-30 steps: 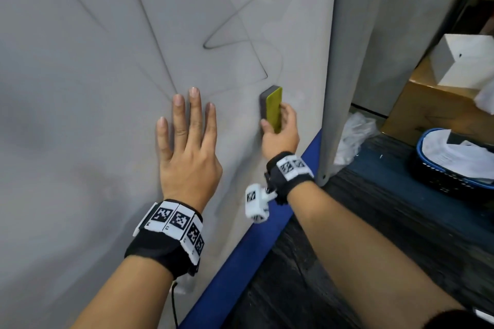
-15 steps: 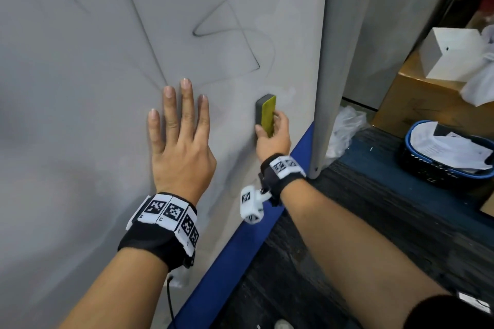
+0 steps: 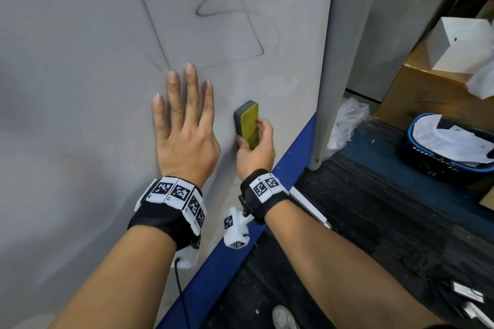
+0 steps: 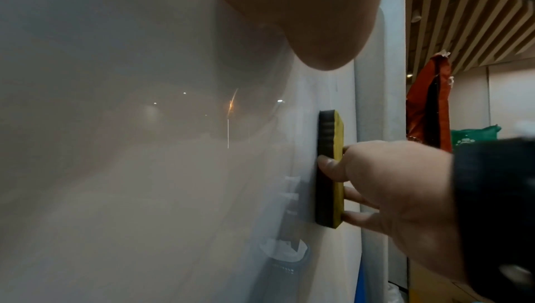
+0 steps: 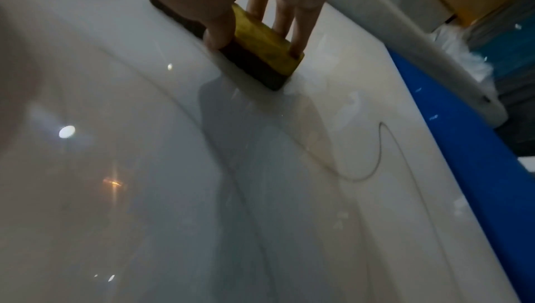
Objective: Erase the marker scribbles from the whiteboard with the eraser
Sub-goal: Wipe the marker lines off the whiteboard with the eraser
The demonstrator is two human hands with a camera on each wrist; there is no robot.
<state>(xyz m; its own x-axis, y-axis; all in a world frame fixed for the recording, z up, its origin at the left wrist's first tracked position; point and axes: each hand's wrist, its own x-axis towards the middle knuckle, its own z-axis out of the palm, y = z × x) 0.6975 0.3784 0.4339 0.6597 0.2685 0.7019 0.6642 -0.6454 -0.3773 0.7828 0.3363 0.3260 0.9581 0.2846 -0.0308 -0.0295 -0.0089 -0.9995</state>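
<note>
Right hand (image 3: 256,147) grips upright eraser (image 3: 247,124), dark face against whiteboard (image 3: 80,88); left hand (image 3: 184,131) spread flat.

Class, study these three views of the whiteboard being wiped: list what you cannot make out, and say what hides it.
- Eraser wiping face: pressed to the whiteboard, hidden in every view.
- Scribbles: cut off by the head view's top edge.
- Left hand: its palm lies against the board; the left wrist view shows only a blurred part of the hand.
- Right hand: its fingertips sit behind the eraser in the head view.
</note>
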